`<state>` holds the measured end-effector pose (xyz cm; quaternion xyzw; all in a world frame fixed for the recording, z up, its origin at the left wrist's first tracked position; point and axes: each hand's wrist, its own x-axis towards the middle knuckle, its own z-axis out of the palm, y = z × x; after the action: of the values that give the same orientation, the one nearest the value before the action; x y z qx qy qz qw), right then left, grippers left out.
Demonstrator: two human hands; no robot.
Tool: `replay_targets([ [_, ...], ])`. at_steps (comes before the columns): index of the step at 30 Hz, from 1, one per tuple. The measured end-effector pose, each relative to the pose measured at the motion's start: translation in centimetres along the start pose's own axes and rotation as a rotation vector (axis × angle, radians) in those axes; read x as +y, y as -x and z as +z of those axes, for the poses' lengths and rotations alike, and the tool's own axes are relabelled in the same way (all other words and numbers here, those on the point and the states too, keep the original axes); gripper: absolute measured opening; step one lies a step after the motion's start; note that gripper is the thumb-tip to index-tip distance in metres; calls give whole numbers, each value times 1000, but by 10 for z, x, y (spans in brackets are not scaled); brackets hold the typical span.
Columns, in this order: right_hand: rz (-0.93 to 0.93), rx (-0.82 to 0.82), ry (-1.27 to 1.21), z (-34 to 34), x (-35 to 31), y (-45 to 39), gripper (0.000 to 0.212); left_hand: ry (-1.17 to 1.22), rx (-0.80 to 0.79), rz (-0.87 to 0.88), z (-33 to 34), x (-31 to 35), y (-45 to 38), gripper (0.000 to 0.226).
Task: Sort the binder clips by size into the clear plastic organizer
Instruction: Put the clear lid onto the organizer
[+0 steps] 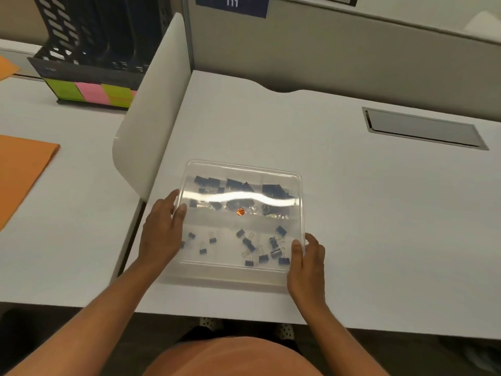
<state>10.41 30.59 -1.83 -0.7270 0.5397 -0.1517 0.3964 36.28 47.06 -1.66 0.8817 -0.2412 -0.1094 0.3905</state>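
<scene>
Right hand (306,264) and left hand (162,232) grip the lidded clear organizer (295,180) on the table (352,213); blue binder clips (249,244) fill its compartments.

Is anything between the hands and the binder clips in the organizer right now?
Yes. A clear lid covers the clear plastic organizer, with the binder clips under it. The left hand grips the lid's left edge and the right hand its near right corner. Nothing else on the desk blocks them.
</scene>
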Motion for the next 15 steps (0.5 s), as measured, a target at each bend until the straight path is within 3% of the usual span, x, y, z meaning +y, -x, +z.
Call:
replay_targets([
  [9, -22, -97, 131, -3, 7, -11, 53, 106, -75, -44, -1, 0, -4, 45],
  [13, 116, -241, 71, -16, -4, -24, 48, 190, -169, -141, -7, -5, -27, 40],
  [15, 172, -203, 15, -23, -15, -40, 49, 197, -161, -159, -10, 0, -46, 42],
])
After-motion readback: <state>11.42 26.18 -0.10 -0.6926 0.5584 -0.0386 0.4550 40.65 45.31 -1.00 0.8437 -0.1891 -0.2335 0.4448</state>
